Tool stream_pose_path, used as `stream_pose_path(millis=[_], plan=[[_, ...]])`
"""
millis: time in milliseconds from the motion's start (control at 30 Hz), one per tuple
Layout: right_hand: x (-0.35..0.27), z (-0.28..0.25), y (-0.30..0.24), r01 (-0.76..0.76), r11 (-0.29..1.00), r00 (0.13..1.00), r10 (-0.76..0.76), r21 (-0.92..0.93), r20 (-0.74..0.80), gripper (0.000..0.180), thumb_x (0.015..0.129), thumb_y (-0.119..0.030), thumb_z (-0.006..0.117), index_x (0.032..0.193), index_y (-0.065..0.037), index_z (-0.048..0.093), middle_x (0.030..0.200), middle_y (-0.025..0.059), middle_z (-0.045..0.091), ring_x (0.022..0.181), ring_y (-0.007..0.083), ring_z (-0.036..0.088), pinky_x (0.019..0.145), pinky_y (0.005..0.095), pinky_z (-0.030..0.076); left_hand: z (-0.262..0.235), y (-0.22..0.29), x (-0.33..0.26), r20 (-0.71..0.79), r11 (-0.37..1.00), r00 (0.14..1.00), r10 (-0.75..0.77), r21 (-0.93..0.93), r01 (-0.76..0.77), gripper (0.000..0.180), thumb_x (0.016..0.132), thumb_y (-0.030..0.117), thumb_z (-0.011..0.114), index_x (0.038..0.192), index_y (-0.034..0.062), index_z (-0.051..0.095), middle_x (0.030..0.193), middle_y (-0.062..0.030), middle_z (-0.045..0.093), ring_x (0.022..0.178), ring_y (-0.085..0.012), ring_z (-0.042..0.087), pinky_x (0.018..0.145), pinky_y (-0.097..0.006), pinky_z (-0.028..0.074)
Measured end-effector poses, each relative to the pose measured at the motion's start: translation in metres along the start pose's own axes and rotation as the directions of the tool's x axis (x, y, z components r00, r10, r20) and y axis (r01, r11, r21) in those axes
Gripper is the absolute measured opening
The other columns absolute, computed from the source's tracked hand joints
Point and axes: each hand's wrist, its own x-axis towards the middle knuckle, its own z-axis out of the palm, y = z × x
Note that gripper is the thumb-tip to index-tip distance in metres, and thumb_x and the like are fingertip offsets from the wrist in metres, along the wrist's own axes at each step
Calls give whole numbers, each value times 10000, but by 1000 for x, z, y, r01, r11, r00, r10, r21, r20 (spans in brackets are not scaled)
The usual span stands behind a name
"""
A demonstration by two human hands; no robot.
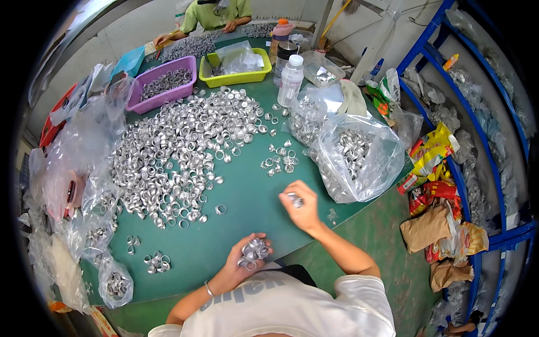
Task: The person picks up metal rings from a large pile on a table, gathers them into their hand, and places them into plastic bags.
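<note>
**Entry: small silver metal rings, loose lot**

I see my left hand (247, 259) cupped at the near table edge, fingers curled round a cluster of rings (254, 249). My right hand (298, 206) pinches one ring (294, 199) between fingertips above the green table (247, 196). The main heap (179, 146) lies well beyond. I judge them light, stiff, smooth, prone to slip; best pinched across the rim.

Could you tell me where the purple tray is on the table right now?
In the head view, the purple tray sits at the table's far left, beside the yellow-green tray, just beyond the big pile of silver rings.
</note>
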Motion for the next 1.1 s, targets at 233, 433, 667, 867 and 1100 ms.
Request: stream_pose_path(millis=[233,433,667,867,1100], plan=[[70,-115,-22,-76,740,960,-126,-668,-249,205,775,-159,690,871,-2,600,886,141,558,764,300,550,658,371,448,37,17,32,-40,999,999,24,-30,-25,275,879,284,588,1062,82,550,933,-98,596,895,-249,625,461,-257,506],[66,-149,20,-118,626,988,-1,-771,-152,283,861,-199,599,1079,-22,567,1076,187,534,955,371,539,773,437,448,125,22,89,76,992,996,39,117,-48,269,854,275,620,1047,93,576,908,-77,611,911,-244,619,486,-263,523],[57,-165,9,-146,667,989,82,-731,-123,239,861,-21,495,1091,8,554,1048,190,582,952,395,553,854,433,414,196,10,145,172,934,981,89,327,-142,244,872,297,599,1035,116,584,896,-59,628,813,-188,645,574,-260,521],[53,-164,7,-98,640,995,45,-762,-91,456,693,135,407,1119,41,538,1079,236,575,1030,402,528,899,435,400,243,-1,225,267,683,903,336,592,-429,381,929,325,494,1166,31,546,1052,-67,619,992,-197,565,912,-361,420],[44,-130,-24,-75,729,987,-41,-680,-152,425,693,154,397,1079,43,535,1147,204,519,1086,367,498,942,410,384,186,11,111,541,324,791,284,723,-610,322,896,135,541,1205,44,546,1294,-109,469,1227,-203,416,1012,-355,347]])
